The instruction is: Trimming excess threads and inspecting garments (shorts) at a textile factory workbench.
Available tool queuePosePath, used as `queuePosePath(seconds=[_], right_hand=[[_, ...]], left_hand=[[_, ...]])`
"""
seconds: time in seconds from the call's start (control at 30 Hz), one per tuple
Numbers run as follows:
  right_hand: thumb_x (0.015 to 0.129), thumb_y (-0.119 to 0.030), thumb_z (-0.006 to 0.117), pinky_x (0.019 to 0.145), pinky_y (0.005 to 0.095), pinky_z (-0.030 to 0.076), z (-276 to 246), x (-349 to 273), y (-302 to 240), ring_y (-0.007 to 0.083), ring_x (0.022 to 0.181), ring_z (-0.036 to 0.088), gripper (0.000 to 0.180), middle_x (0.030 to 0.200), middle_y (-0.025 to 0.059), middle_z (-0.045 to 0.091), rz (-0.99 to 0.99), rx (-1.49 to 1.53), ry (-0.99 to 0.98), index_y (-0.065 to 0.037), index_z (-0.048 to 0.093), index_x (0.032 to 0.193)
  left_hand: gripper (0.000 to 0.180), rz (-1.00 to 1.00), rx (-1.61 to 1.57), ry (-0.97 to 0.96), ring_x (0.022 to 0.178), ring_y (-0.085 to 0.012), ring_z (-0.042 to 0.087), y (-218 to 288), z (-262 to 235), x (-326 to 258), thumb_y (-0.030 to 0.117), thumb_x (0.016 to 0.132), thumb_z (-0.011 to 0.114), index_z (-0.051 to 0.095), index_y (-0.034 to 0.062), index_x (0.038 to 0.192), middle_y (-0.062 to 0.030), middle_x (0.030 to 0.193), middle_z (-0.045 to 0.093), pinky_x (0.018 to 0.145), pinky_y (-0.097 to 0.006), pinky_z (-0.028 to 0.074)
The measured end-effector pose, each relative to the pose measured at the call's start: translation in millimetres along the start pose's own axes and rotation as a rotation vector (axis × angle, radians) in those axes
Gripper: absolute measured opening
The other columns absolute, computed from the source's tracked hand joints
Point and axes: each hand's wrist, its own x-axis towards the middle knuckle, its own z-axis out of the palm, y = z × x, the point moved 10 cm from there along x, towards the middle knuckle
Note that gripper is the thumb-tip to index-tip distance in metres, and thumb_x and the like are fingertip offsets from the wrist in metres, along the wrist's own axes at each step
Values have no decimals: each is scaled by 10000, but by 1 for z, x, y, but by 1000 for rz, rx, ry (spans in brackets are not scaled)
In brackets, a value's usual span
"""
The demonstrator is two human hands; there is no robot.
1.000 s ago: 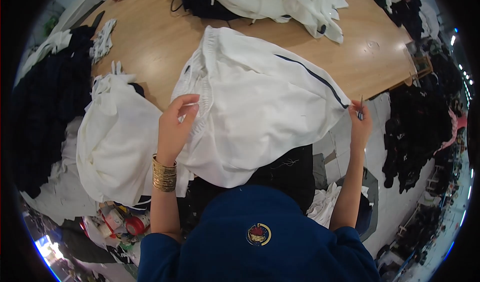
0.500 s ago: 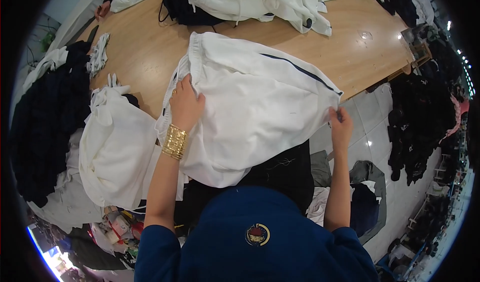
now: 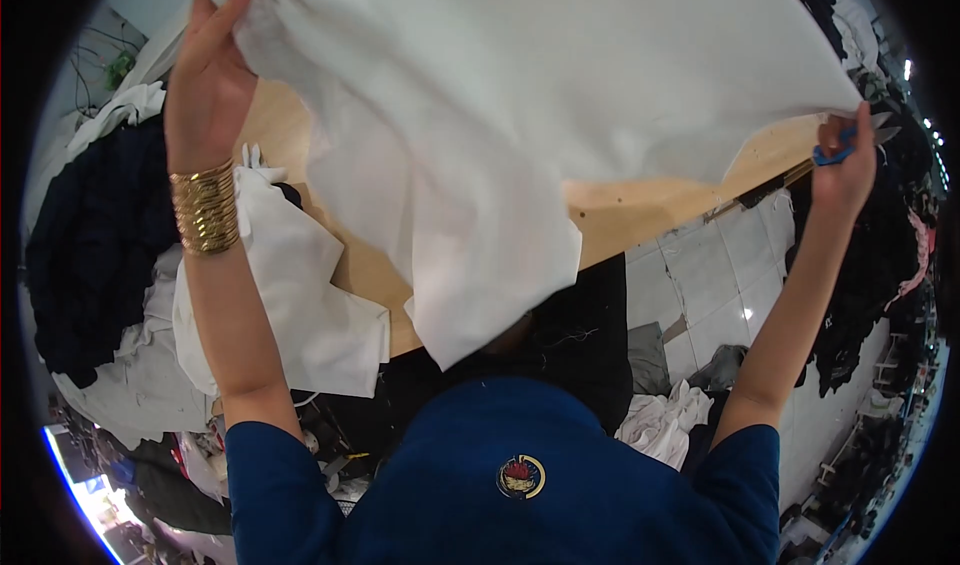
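Note:
A pair of white trousers (image 3: 480, 85) is spread in the air between my hands, its lower end hanging over the front edge of the table. My left hand (image 3: 208, 85), with gold bangles at the wrist, is raised at the far left and pinches the cloth between thumb and fingers. At the far right my right hand (image 3: 848, 175) grips the other corner. Small scissors (image 3: 832, 155) with blue handles are also in that hand, their blades pointing outward to the right. The cloth hides most of the table.
Another white garment (image 3: 275, 305) lies on the left edge of the wooden table (image 3: 640, 215). Beyond it is a pile of dark clothes (image 3: 100, 235). Black garments (image 3: 850, 295) lie to the right by the tiled floor (image 3: 710, 265). Crumpled white cloth (image 3: 668, 420) is at my right side.
Both hands have moved up and apart, lifting the white trousers off the table and stretching them wide. The scissors in my right hand have come into sight.

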Motion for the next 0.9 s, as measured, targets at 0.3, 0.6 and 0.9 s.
queuePosePath(seconds=[0.3,0.6,0.9], right_hand=[[816,-258,638,367,194,210,-96,-89,115,25,400,295,182,530,-91,371,458,-598,24,-125,524,764],[773,-94,590,570,281,392,-97,-138,200,116,614,437,137,626,78,503,225,-1099,-447,18,581,851],[766,-2,576,710,293,469,58,-177,147,226,823,610,214,886,96,600,-85,-1032,-427,-71,599,967]], left_hand=[[319,-603,582,-108,813,-130,599,-101,-40,-156,79,740,651,584,15,1045,-41,907,636,756,-275,486],[289,-824,599,17,670,-93,558,-184,-50,-237,192,824,604,554,10,1043,-32,778,619,602,-240,455],[214,-90,1074,149,861,-204,563,-127,23,-173,87,796,590,600,58,1008,-62,908,601,726,-298,461]])
